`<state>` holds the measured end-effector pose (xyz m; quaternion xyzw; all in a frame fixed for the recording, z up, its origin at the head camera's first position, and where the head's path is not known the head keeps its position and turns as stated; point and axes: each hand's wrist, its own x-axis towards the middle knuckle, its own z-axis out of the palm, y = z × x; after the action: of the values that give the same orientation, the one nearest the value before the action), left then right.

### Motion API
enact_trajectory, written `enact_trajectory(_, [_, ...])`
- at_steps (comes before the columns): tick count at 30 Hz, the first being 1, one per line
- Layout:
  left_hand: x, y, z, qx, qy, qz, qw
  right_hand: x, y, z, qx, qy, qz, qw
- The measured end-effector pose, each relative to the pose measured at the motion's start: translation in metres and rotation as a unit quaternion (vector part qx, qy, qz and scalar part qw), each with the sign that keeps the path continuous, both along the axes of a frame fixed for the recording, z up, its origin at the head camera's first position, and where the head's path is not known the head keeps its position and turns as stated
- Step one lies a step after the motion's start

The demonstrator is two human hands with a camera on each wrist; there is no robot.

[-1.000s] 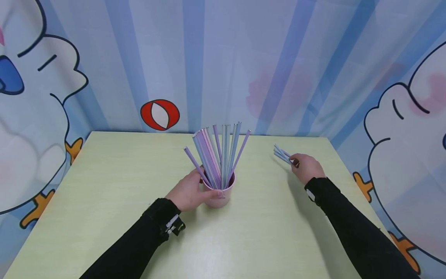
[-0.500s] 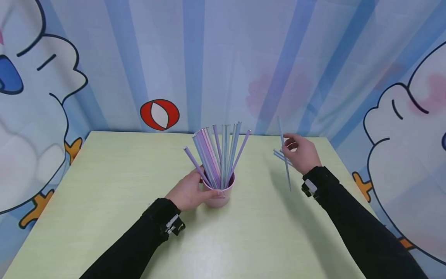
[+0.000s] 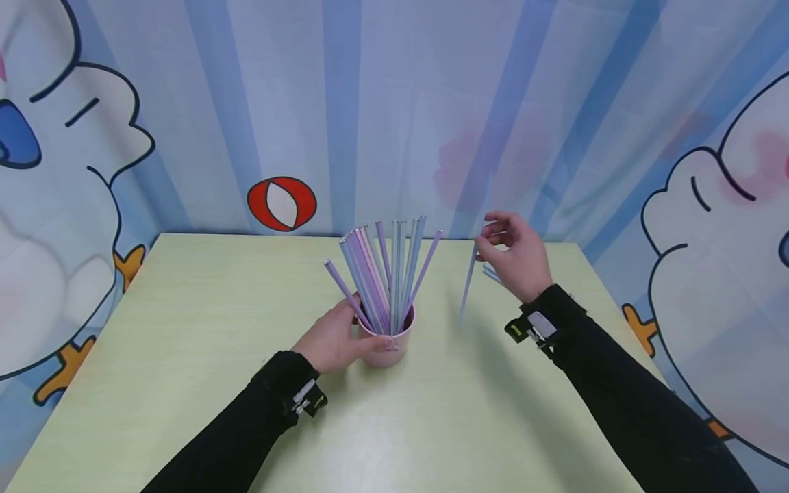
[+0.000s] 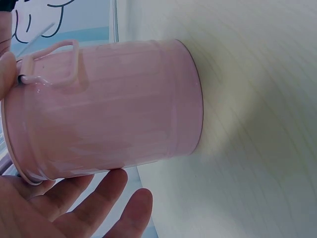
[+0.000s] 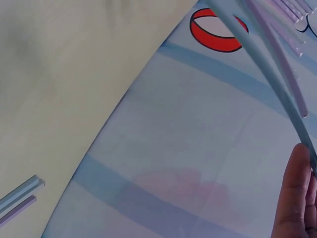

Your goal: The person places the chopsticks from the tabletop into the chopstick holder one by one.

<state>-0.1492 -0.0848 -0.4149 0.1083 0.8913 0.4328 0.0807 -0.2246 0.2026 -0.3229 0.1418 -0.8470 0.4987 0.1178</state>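
A small pink metal bucket [image 3: 387,354] stands upright at mid-table, packed with blue, purple and pink drinking straws [image 3: 373,281]. My left hand [image 3: 335,341] grips its left side, thumb near the rim. The left wrist view shows the bucket's pink wall [image 4: 124,104], its little handle [image 4: 77,62] and fingers under it in that view. To the right, my right hand [image 3: 516,255] pinches one blue straw [image 3: 468,284], held roughly upright and raised. In the right wrist view this straw [image 5: 277,84] runs up from the fingertips, crossing in front of the bucket's straws.
Beyond my right hand, a few loose straws [image 3: 491,273] lie on the pale table [image 3: 234,294], partly hidden; blue and purple straws [image 5: 22,194] show there in the right wrist view. A striped cartoon curtain [image 3: 394,103] hangs right behind the table's far edge.
My right hand picked one blue straw from the loose ones on the table, lifted it and carried it left toward the bucket. The left hand and bucket have stayed put.
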Motion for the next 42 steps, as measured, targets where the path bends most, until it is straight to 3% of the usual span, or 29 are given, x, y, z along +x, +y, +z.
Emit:
enact_trajectory(8, [-0.001,0.000,-0.001,0.003,0.007,-0.005,1.0000,0.005,-0.021,0.009,-0.114,-0.006,0.025,0.9931])
enact_trajectory(17, [0.000,0.000,0.000,0.002,0.002,-0.003,1.0000,0.005,-0.040,0.006,-0.165,0.002,0.039,0.9855])
enact_trajectory(26, [0.000,0.000,0.001,0.004,-0.001,-0.006,1.0000,0.007,-0.050,-0.005,-0.178,-0.013,0.046,0.9828])
enact_trajectory(42, [0.000,0.001,0.001,0.004,-0.002,-0.008,1.0000,0.015,-0.056,-0.034,-0.122,-0.055,0.034,0.9904])
